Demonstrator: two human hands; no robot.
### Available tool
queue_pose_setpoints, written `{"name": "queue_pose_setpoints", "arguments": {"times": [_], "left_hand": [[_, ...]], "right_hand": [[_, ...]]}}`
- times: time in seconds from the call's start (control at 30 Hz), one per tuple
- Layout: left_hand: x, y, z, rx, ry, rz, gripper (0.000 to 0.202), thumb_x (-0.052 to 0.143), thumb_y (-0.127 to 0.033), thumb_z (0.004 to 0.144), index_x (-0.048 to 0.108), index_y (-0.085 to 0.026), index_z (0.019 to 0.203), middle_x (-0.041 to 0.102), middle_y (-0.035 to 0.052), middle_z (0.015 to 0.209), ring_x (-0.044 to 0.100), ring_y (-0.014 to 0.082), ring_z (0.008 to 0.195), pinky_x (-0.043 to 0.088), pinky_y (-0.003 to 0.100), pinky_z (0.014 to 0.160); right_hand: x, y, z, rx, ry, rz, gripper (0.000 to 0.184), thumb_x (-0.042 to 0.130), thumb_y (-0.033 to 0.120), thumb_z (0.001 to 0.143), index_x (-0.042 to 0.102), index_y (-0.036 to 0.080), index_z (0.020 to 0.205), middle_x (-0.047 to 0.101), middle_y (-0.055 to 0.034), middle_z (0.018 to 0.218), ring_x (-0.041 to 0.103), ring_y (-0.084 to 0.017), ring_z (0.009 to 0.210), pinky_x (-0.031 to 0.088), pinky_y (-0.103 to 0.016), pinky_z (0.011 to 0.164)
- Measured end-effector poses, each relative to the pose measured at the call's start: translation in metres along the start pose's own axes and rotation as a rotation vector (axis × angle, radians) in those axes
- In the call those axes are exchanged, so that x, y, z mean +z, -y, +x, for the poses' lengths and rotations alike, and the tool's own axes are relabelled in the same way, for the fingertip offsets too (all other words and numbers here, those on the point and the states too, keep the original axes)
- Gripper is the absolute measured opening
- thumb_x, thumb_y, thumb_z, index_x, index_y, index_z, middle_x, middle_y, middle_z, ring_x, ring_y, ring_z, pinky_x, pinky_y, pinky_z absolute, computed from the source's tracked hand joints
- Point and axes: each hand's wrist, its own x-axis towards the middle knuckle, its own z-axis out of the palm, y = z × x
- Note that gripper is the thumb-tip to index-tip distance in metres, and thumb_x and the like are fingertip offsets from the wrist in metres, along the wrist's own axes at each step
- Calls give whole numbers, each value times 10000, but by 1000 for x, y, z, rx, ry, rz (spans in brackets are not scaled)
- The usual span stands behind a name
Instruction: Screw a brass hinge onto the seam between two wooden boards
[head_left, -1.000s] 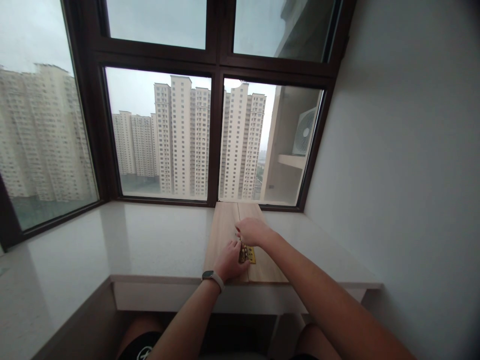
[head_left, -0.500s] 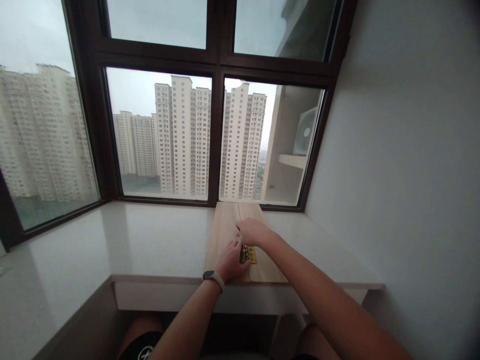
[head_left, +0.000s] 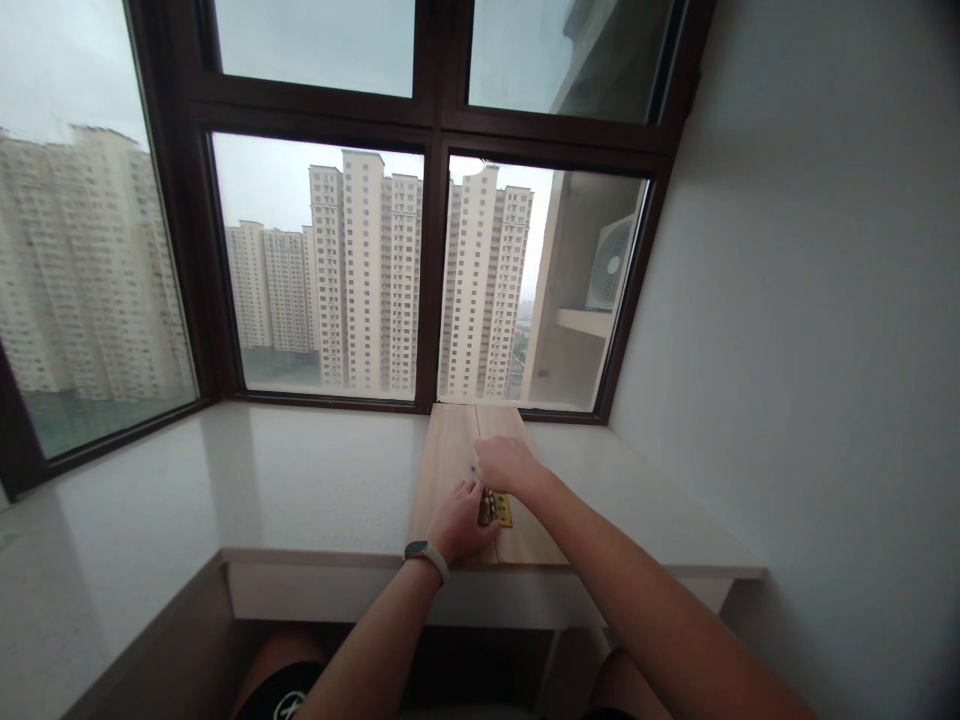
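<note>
Two pale wooden boards [head_left: 450, 440] lie side by side, with a narrow seam between them. Across the seam near their front end is a yellow, brass-coloured hinge [head_left: 504, 510] with dark holes, partly covered. My left hand [head_left: 459, 522], with a watch at the wrist, holds the hinge against the wood, thumb along its front and fingers at its far left. Just beyond, my right hand [head_left: 506, 465] is closed, knuckles up, over the boards. A small dark tip shows beside its fingers; what it grips is hidden.
The boards rest on a white windowsill ledge [head_left: 322, 490] whose front edge is close to my body. Dark-framed windows [head_left: 431, 280] stand behind it, and a pale wall [head_left: 795, 300] rises at the right. My legs are below the ledge.
My right hand has turned slightly at the wrist, and a small dark tip now shows by its fingers. My left hand and the hinge stay in place.
</note>
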Motion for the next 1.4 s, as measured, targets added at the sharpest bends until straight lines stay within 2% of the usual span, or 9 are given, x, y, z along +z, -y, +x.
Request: {"name": "queue_pose_setpoints", "arguments": {"times": [0.2,0.27,0.47,0.6,0.9,1.07,1.27,1.4], "left_hand": [[1,2,0,-4,24,-15,483,697,-398,770,561,-200,1189,595,131,1221,519,316,1188,409,451,1024],[1,1,0,2,20,-14,484,697,-391,772,559,-198,1193,594,131,1226,517,316,1189,408,452,1034],[-1,-1,0,29,-1,-10,449,695,-388,771,555,-201,1155,581,125,1223,508,312,1184,401,446,1055],[-2,-1,0,18,2,-2,410,696,-393,768,562,-199,1104,594,118,1157,530,308,1121,439,439,1001],[-2,0,0,7,-1,-8,426,691,-397,770,561,-211,1131,599,111,1150,530,306,1119,435,440,998],[-1,0,-1,1,3,-4,401,690,-402,774,568,-213,1106,600,105,1126,539,299,1086,445,430,972],[-1,-1,-1,5,3,1,411,695,-394,772,565,-208,1115,599,107,1127,537,295,1088,441,423,968],[-1,0,0,2,5,1,415,697,-399,773,560,-209,1116,597,108,1133,538,297,1089,437,429,969]], "right_hand": [[-3,11,2,116,37,57,341,554,295,904,705,136,1165,705,-227,1154,684,-296,1077,514,-351,870],[-1,11,3,112,39,52,342,558,311,910,703,138,1167,706,-225,1147,686,-292,1066,514,-348,861],[2,-7,3,-129,-10,4,304,604,426,920,699,206,1107,721,-138,1118,680,-261,1048,499,-336,854],[0,-12,0,-179,-35,-46,316,558,433,957,700,187,1094,720,-149,1111,679,-261,1049,490,-335,862],[-3,-5,3,-149,-14,-51,358,480,392,973,719,160,1103,731,-187,1088,691,-290,1029,513,-371,847],[0,-4,8,-101,14,-36,346,512,341,941,726,135,1120,724,-216,1103,692,-300,1041,520,-382,864],[3,0,12,-20,18,-4,302,526,278,917,727,133,1090,730,-215,1067,706,-302,1001,534,-366,810],[4,-3,10,4,-4,40,307,539,342,936,691,158,1129,727,-189,1089,700,-278,1014,516,-345,821]]}}
